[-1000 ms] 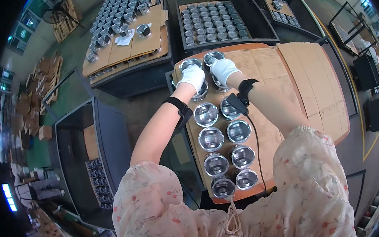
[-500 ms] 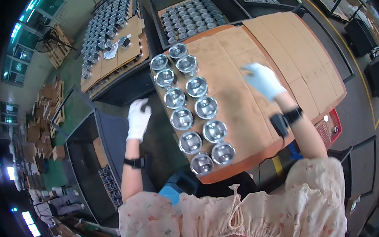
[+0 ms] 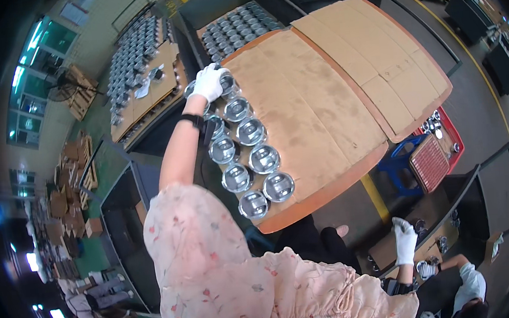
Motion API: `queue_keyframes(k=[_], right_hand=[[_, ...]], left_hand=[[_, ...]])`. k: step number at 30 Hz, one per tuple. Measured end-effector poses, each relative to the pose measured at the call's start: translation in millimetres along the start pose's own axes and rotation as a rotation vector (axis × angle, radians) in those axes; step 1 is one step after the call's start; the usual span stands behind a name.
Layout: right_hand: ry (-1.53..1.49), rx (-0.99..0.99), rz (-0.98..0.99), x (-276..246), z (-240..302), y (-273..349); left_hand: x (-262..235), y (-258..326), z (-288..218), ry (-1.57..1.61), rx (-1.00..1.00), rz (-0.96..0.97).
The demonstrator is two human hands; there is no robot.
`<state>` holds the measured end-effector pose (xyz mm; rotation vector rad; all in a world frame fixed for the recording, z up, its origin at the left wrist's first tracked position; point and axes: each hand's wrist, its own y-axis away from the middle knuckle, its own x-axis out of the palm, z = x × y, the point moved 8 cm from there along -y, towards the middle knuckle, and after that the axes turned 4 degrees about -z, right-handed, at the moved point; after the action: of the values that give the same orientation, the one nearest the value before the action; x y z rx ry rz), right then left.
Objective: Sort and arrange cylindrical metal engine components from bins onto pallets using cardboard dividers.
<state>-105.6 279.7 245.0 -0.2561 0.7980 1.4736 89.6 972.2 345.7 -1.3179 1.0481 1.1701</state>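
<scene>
My gloved left hand (image 3: 209, 82) grips a shiny metal piston (image 3: 224, 83) at the far left corner of the cardboard sheet (image 3: 310, 113); my gloved right hand (image 3: 404, 240) hangs low, fingers loose, holding nothing.

There is a single view, from a camera worn on the person's head, looking steeply down and forward with a wide fisheye lens. Straight edges curve near the dark round rim. The floral blouse (image 3: 240, 279) fills the picture toward 6 o'clock, very close to the lens. The cardboard-covered table (image 3: 322, 106) sits near the centre and toward 1 o'clock, within arm's reach. The left hand (image 3: 208, 82) stretches out toward 11 o'clock. The right hand (image 3: 404, 241) hangs low at 4 o'clock. Farther crates (image 3: 139, 66) lie toward 11 o'clock, small and distant.
</scene>
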Motion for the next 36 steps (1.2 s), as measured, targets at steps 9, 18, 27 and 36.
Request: queue_keyframes(k=[9,18,27,36], right_hand=[[0.254,0.213,-0.101,8.2,-39.3,76.5],[0.455,-0.069,-0.062,28.0,5.9,35.2],[0.519,-0.107,-0.037,36.9,20.6,19.1],[0.553,-0.132,0.004,50.8,29.1,18.0]], left_hand=[[101.4,-60.6,44.4,-0.247,-0.122,0.358],[102.0,-33.9,40.8,-0.142,-0.057,0.274],[43.3,-8.9,24.2,0.086,0.02,-0.019],[50.5,57.5,98.8,0.121,-0.142,0.101]])
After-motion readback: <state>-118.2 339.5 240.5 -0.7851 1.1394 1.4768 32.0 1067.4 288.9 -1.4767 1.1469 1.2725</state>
